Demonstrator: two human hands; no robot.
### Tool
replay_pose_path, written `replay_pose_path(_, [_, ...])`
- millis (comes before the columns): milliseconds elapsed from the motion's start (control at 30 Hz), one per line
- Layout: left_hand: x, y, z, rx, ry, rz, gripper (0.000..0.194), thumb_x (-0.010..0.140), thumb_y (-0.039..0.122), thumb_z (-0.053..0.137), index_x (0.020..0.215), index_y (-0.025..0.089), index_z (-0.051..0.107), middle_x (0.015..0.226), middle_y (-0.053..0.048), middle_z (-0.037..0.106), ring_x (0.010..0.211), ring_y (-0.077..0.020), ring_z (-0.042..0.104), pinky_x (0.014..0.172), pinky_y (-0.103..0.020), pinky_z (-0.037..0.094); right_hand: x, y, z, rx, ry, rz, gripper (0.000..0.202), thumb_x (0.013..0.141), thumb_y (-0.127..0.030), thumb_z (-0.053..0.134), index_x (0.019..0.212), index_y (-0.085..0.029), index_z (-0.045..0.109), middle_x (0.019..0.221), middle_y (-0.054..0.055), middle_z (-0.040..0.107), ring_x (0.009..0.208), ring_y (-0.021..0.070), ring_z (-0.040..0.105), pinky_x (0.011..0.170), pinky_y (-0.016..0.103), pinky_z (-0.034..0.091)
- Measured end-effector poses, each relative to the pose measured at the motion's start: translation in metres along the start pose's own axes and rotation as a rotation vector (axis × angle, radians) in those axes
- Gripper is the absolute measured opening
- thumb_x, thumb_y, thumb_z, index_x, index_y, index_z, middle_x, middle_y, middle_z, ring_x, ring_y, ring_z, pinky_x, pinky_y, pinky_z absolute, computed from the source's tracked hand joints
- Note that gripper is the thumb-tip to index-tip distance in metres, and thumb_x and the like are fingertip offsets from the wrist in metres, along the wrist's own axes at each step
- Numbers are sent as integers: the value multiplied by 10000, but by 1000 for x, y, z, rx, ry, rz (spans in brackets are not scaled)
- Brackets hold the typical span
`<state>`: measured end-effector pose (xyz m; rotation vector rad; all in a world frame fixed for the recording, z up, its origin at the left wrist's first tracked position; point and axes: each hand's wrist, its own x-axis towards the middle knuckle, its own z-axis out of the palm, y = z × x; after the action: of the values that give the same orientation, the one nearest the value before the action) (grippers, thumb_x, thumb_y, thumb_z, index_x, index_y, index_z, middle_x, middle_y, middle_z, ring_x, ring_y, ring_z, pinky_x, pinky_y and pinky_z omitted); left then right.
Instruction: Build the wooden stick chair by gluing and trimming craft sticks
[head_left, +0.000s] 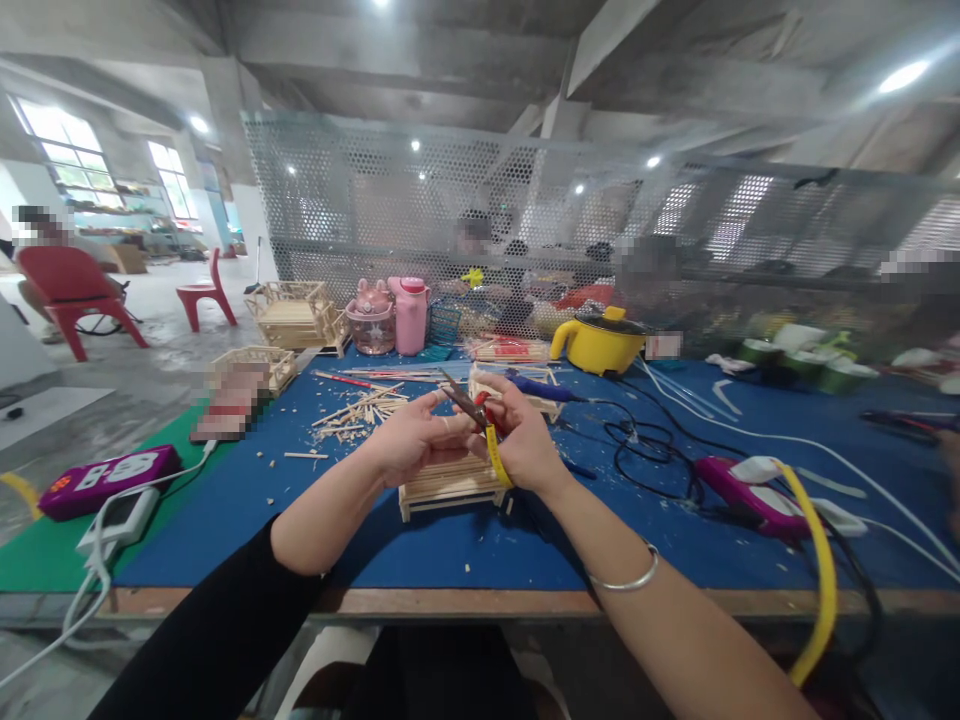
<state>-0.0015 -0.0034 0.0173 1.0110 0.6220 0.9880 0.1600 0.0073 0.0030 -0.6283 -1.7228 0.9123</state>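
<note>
At nine o'clock lies a purple power strip (109,482), its white marking illegible; at ten, loose sticks (364,410). The left hand (409,438) curls beside the blades; whether it pinches anything, I cannot tell. Beneath, centre dial, sits the slatted wooden frame (442,488). At two, the right hand (531,442) grips a cutter (466,402), apparently mid-trim; closing it calls for clear fingertips.

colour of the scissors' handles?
The scissors' handles show red and yellow, in the head view.

A blue tabletop (225,505) bears a slatted wooden frame (442,487) and loose sticks (367,412).
</note>
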Motion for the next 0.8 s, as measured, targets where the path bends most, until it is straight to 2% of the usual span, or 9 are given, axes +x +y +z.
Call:
replay_pose_path(133, [5, -2, -3, 56, 18, 126, 541, 599, 195, 818, 1081, 162, 575, 738, -26, 704, 680, -139, 671, 739, -295, 520, 1, 4, 0, 1, 8, -17, 742, 619, -234, 784, 1263, -259, 418, 1002, 42, 650, 896, 175, 646, 843, 345, 512])
replay_pose_path(267, [8, 10, -10, 34, 262, 196, 417, 611, 143, 804, 984, 126, 618, 711, -32, 710, 662, -113, 670, 675, -214, 511, 4, 2, -6, -15, 153, -22, 644, 650, -282, 767, 1214, -262, 456, 1024, 53, 653, 932, 182, 628, 846, 358, 504])
replay_pose_path(333, [8, 16, -13, 23, 322, 205, 313, 620, 116, 792, 890, 127, 635, 701, -22, 706, 650, -109, 676, 674, -209, 519, 6, 2, -10, -40, 219, -36, 535, 683, -298, 738, 1157, -250, 494, 990, 45, 654, 911, 173, 622, 839, 355, 497])
replay_pose_path(433, [8, 17, -14, 20, 325, 179, 250, 639, 105, 778, 844, 132, 636, 724, -26, 707, 642, -116, 683, 666, -217, 530, 8, 3, -14, -75, 277, -40, 395, 706, -298, 705, 1058, -226, 541, 877, 15, 645, 803, 146, 615, 795, 333, 498])
replay_pose_path(567, [7, 13, -12, -26, 305, 161, 189, 689, 119, 748, 816, 132, 608, 769, -45, 711, 693, -123, 691, 698, -228, 536, 9, 7, -18, -157, 291, -9, 340, 697, -271, 682, 1009, -202, 568, 777, -8, 618, 723, 137, 602, 745, 311, 499])
replay_pose_path(700, [6, 12, -8, -80, 252, 124, 163, 730, 122, 714, 811, 144, 574, 810, -62, 721, 680, -127, 692, 721, -253, 541, 11, 22, -28, -328, 195, 76, 352, 662, -230, 673, 1001, -188, 590, 826, 19, 654, 775, 168, 625, 771, 323, 495])
replay_pose_path(800, [6, 11, -7, -84, 231, 138, 138, 752, 117, 688, 823, 148, 574, 817, -56, 722, 646, -119, 686, 697, -244, 536, 11, 34, -32, -358, 90, 188, 381, 610, -191, 674, 985, -174, 610, 817, 32, 681, 770, 189, 639, 750, 326, 505])
